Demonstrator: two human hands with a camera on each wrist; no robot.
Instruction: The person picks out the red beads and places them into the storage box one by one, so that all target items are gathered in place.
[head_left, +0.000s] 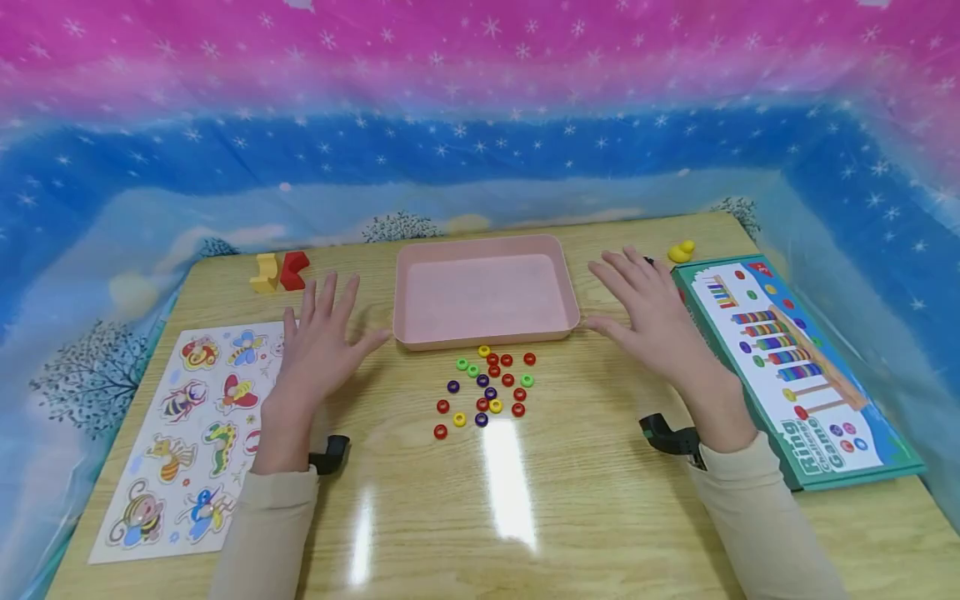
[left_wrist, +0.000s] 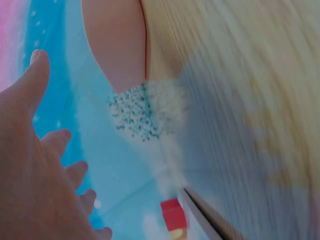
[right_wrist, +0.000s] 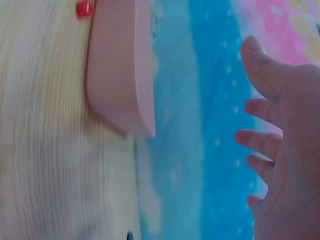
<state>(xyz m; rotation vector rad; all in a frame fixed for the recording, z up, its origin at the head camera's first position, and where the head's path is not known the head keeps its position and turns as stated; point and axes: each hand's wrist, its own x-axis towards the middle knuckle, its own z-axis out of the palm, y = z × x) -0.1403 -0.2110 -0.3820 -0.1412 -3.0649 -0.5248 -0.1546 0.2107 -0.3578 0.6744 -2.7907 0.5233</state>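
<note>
Pink-and-blue snowflake-print fabric (head_left: pixel 465 150) walled in a wood-grain table (head_left: pixel 420 517) as a person's forearms, in beige sleeves (head_left: pixel 270 517), extended over it. A green-edged ring game box (head_left: pixel 802 371) lay slanted at the right, and a white board of cartoon insects (head_left: pixel 187 425) lay at the left, partly hidden by the left arm in the head view. Between them, toward the far side, sat a shallow pink tray (head_left: pixel 487 296). To either side of it, the left hand (head_left: pixel 318 346) and the right hand (head_left: pixel 648 312) were raised with fingers extended and parted, released and grasping nothing; the wrist views showed a gap between each hand and the tray. Near the far edge stood a yellow block (head_left: pixel 265 273) and a notched red block (head_left: pixel 294 271), with a yellow toy duck (head_left: pixel 681 251) across at the right, beside the box's far corner. Smallest of all, red, yellow, green and purple rings (head_left: pixel 491 392) lay scattered on the wood just in front of the tray. The step in hand appeared to be a ready pause, no ring gripped; the next move probably called for lowering one hand and pinching a single ring without nudging its neighbours.
</note>
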